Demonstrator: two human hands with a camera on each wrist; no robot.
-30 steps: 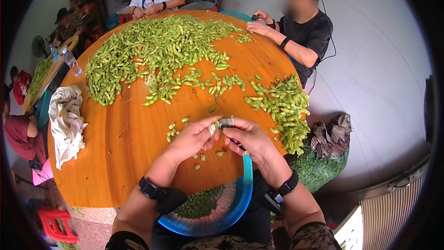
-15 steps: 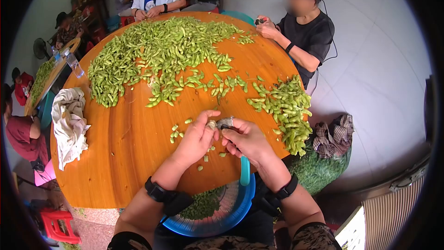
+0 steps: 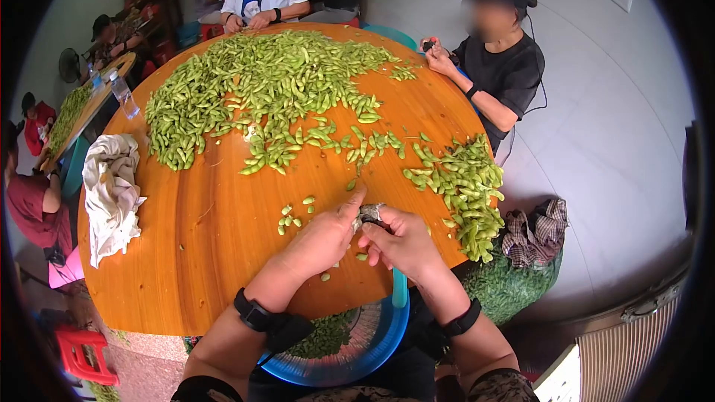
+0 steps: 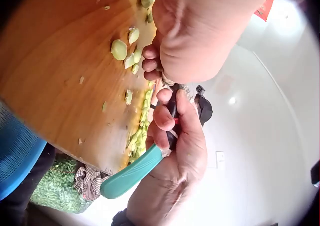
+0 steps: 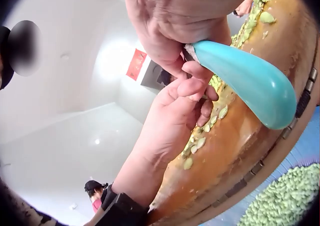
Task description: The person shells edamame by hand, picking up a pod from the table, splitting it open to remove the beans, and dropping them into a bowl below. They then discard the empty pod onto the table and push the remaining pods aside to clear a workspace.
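Observation:
My left hand (image 3: 320, 242) has curled fingers meeting the right hand's fingertips above the table. A small green bit, seemingly part of a pod (image 5: 204, 97), shows between its fingers in the right wrist view; the rest is hidden. My right hand (image 3: 404, 244) grips a tool with a teal handle (image 4: 132, 172), its dark upper part lying between thumb and fingers. Whitish wrapping covers a fingertip where the hands meet. Several shelled beans (image 4: 119, 49) lie on the wooden table (image 3: 223, 275) beside the hands.
A large heap of green pods (image 3: 261, 74) spreads over the far side, a smaller pile (image 3: 469, 193) at right. White cloth (image 3: 112, 193) lies at left. Below the table edge sits a blue basket (image 3: 398, 335) with shelled beans. People sit around; one (image 3: 503, 67) is at right.
The left hand has turned, its raised finger now lower and closer to the right hand. The pod seen at its fingertips earlier is now mostly hidden. The tool stays in the right hand.

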